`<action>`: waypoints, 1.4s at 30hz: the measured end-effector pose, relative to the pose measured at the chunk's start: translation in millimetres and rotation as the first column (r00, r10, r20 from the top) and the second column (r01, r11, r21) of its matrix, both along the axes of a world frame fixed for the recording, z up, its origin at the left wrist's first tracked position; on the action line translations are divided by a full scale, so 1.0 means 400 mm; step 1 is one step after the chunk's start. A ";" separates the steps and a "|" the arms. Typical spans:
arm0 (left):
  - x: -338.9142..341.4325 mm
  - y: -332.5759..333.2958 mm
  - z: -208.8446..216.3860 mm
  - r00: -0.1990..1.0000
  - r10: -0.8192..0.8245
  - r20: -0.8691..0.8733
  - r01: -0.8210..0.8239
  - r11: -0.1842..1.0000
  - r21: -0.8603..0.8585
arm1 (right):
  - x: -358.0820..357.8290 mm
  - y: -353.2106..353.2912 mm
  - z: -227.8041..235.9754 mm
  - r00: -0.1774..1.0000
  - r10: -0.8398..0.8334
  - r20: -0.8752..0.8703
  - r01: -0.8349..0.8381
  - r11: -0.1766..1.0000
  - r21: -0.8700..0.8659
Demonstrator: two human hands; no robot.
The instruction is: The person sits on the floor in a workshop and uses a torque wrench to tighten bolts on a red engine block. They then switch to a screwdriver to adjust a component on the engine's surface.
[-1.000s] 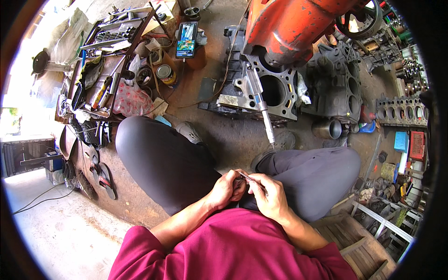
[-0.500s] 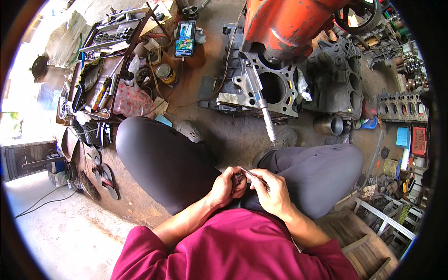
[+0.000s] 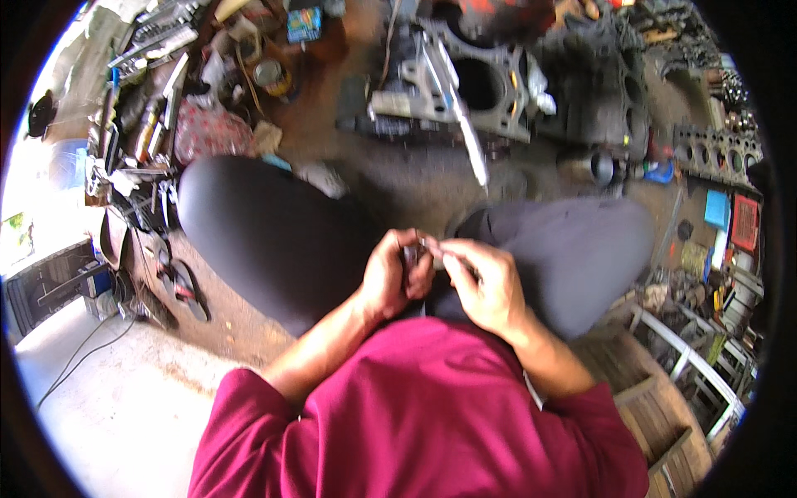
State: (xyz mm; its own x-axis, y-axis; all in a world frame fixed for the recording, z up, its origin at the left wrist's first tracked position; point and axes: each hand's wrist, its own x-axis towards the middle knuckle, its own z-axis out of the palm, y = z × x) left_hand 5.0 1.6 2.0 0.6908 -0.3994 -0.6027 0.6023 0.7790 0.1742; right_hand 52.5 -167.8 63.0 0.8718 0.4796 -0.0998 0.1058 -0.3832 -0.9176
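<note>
Close together in front of my maroon shirt, both hands meet above my lap. My left hand [image 3: 390, 275] is closed around a small dark metal part [image 3: 410, 256], mostly hidden by the fingers. The fingers of my right hand [image 3: 488, 280] pinch a thin metal rod, its tip against the part in my left hand; blur hides its exact kind. Beyond my knees, a grey engine block [image 3: 516, 124] with a large round bore stands on the floor. A long silver tool [image 3: 466, 133] leans across the block, its narrow end pointing down toward me.
A second engine block [image 3: 585, 108] stands to the right, near a metal cylinder sleeve [image 3: 599, 168]. Far right lies a cylinder head [image 3: 718, 153]. On the left are a tool tray [image 3: 149, 124], a red-patterned plastic bag [image 3: 212, 133] and a tin can [image 3: 270, 75]. A lit phone [image 3: 305, 25] stands farther back.
The whole view has shifted, so my hands and the engine blocks sit higher in the picture. My hands stay together, their grip little changed; the picture is now more blurred.
</note>
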 end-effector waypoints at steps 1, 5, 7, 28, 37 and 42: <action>0.000 0.002 -0.003 1.000 0.019 -0.004 -0.019 1.000 -0.025 | -0.001 -0.001 0.002 1.000 -0.014 -0.004 0.014 1.000 0.002; 0.002 0.015 -0.006 0.999 0.048 0.000 -0.047 0.991 -0.123 | -0.005 -0.008 0.017 1.000 -0.008 0.000 0.008 0.998 -0.056; 0.004 0.017 -0.002 0.999 0.032 0.011 -0.031 0.996 -0.079 | -0.010 0.000 0.017 0.997 0.005 0.075 -0.002 0.999 -0.034; -0.002 -0.010 0.006 0.988 0.019 0.154 -0.073 0.934 0.349 | -0.018 0.007 0.036 0.876 0.002 -0.482 0.058 0.992 0.109; -0.008 -0.021 -0.004 0.992 0.103 0.078 -0.120 0.956 0.267 | -0.037 0.022 0.011 0.854 -0.046 -0.518 0.164 0.969 0.185; -0.015 -0.006 0.015 0.978 -0.155 0.142 0.027 0.762 0.647 | -0.041 0.023 0.030 0.863 -0.079 -0.499 0.133 0.988 0.074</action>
State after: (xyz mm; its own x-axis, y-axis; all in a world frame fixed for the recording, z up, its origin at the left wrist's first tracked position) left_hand -1.0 -1.0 8.1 0.7905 -0.0320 -0.6117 0.5733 0.3904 0.7204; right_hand 36.0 -158.4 75.1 0.7671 0.4185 -0.4862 -0.4073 -0.2679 -0.8731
